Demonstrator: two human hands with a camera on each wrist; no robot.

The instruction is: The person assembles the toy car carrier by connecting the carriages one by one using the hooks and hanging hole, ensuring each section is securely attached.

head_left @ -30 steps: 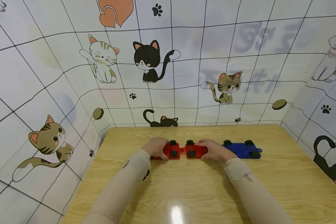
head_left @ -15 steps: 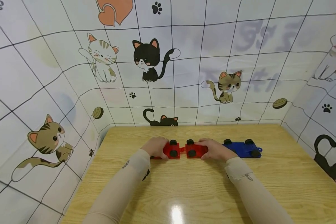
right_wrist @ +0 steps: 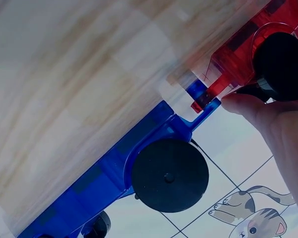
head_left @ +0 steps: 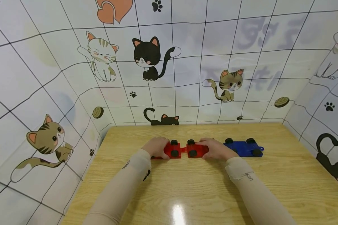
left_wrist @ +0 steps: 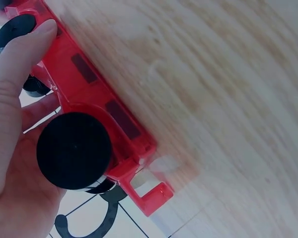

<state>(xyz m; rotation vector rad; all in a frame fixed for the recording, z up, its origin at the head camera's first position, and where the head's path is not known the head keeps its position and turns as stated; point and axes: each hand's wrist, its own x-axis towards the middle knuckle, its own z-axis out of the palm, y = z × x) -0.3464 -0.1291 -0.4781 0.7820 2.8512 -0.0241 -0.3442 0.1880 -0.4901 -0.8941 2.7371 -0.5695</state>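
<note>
Two red toy train cars lie wheels-up end to end, their couplings meeting between them. My left hand [head_left: 156, 147] grips the left red car [head_left: 168, 147] across its sides, covering its far end. In the left wrist view, the thumb presses the red body [left_wrist: 79, 69] near a black wheel [left_wrist: 74, 151]. My right hand [head_left: 216, 148] holds the right red car [head_left: 201, 151] by its right end. A blue toy train car [head_left: 244, 148], also wheels-up, lies just beyond that hand. In the right wrist view, its blue coupling [right_wrist: 207, 112] overlaps the red coupling hook [right_wrist: 208, 96].
All the cars lie in a row on the wooden table [head_left: 183, 184], toward its back edge. A cat-print sheet with grid lines [head_left: 186, 72] rises behind the table and along both sides.
The head view tilts down very slightly. Both hands keep their hold on the red cars, and the row of cars stays where it was on the table.
</note>
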